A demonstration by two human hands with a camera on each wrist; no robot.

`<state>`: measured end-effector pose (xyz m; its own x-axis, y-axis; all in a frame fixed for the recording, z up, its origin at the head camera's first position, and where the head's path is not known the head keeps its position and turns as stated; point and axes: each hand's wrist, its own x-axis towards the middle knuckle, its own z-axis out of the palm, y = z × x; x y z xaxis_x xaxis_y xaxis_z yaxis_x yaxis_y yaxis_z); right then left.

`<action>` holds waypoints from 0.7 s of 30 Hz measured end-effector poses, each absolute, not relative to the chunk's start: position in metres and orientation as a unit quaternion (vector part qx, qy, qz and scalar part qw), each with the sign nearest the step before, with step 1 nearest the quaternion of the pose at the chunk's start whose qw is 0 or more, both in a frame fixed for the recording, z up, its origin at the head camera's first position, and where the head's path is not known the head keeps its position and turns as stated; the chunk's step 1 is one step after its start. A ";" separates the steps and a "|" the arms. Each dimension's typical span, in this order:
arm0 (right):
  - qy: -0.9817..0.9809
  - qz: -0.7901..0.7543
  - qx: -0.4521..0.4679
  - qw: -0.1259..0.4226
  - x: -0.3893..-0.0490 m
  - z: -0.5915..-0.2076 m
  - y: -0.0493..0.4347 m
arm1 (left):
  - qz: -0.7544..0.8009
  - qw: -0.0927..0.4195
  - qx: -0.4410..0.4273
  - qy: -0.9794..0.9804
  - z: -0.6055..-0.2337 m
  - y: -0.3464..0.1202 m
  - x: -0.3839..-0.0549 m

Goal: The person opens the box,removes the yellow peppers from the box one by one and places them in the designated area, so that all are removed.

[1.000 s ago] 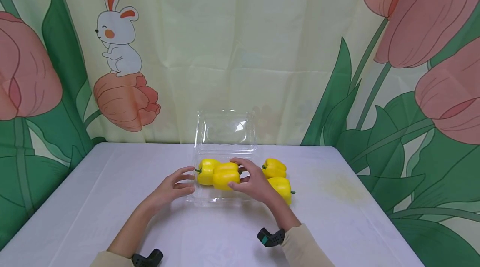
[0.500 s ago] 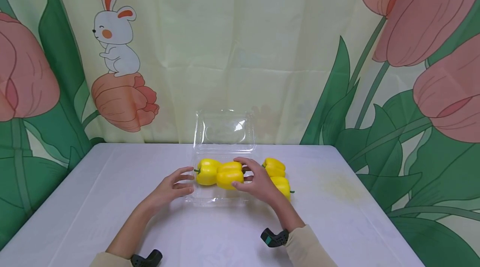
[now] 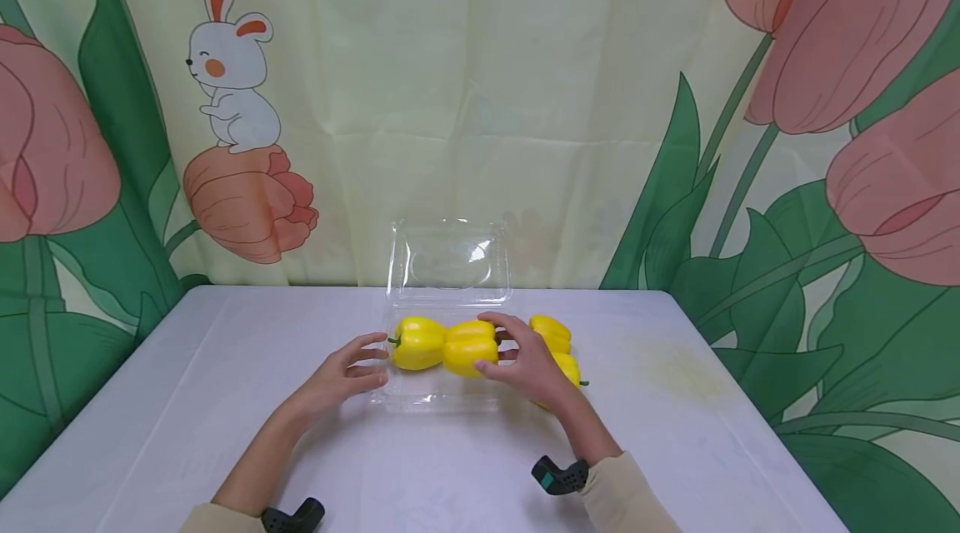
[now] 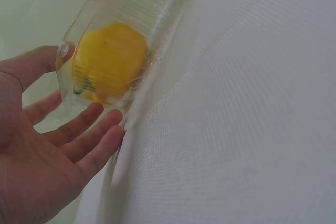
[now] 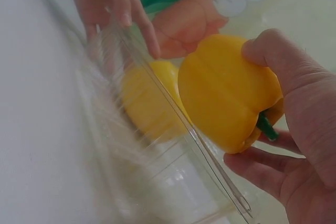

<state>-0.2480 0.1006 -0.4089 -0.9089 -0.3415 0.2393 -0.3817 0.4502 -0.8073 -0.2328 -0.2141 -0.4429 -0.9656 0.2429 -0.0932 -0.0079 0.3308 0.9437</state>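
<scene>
My right hand [image 3: 528,362] holds a yellow bell pepper [image 3: 469,350] between thumb and fingers, its green stem toward the palm. In the right wrist view this held pepper [image 5: 231,90] overlaps the upper rim of a clear plastic clamshell box [image 3: 427,388]. Inside the box, at the left end, lies another yellow bell pepper [image 3: 415,347], stem pointing left. My left hand [image 3: 347,373] is at the box's left side, fingers spread and only slightly bent. The left wrist view has its thumb at the rim and the other fingertips close along the side wall.
The box's clear lid [image 3: 450,260] stands raised at the back, before a printed curtain [image 3: 555,141]. Two more yellow bell peppers, one farther back [image 3: 551,331] and one nearer [image 3: 567,368], lie right of the box, partly behind my right hand. A white cloth [image 3: 675,433] covers the table.
My right hand has moved right with its bell pepper, now covering more of the loose peppers. The left hand and the pepper in the box have stayed nearly still.
</scene>
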 end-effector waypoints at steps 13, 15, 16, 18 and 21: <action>-0.855 0.470 0.216 0.035 -0.250 -0.405 0.115 | 0.566 0.111 0.076 0.813 -0.441 -0.214 -0.233; -0.855 0.470 0.215 0.032 -0.250 -0.405 0.117 | 0.566 0.110 0.076 0.813 -0.442 -0.214 -0.233; -0.855 0.472 0.215 0.032 -0.250 -0.405 0.117 | 0.567 0.110 0.075 0.813 -0.442 -0.214 -0.233; -0.855 0.472 0.213 0.031 -0.250 -0.405 0.118 | 0.567 0.109 0.076 0.813 -0.442 -0.214 -0.233; -0.855 0.473 0.209 0.033 -0.250 -0.404 0.120 | 0.569 0.109 0.077 0.812 -0.441 -0.213 -0.232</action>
<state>-0.2500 0.1197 -0.4036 -0.9103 -0.3264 0.2546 -0.3890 0.4643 -0.7957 -0.2325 -0.2133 -0.4410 -0.9644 0.2490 -0.0891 0.0014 0.3417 0.9398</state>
